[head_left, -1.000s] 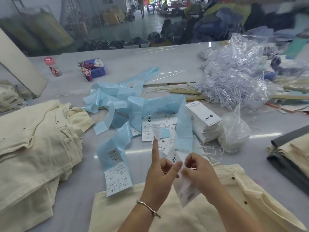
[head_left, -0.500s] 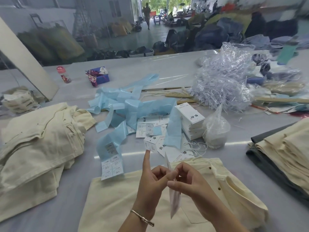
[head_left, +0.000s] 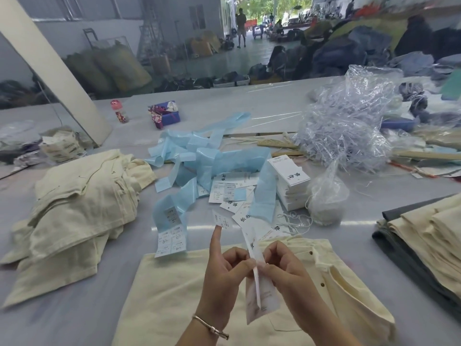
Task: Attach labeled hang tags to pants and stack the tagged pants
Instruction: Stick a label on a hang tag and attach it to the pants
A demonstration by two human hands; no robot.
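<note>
Fingertips (head_left: 252, 264) of both hands are pinching a hang tag (head_left: 259, 293) edge-on; left hand (head_left: 224, 273) is raising its forefinger with a small label (head_left: 222, 219) on it; cream pants (head_left: 174, 295) are lying beneath at 6 o'clock; labelling seems underway; next, pressing that label squarely onto the tag.

Grey table (head_left: 74, 308), daylit open warehouse doorway (head_left: 259, 11)
</note>
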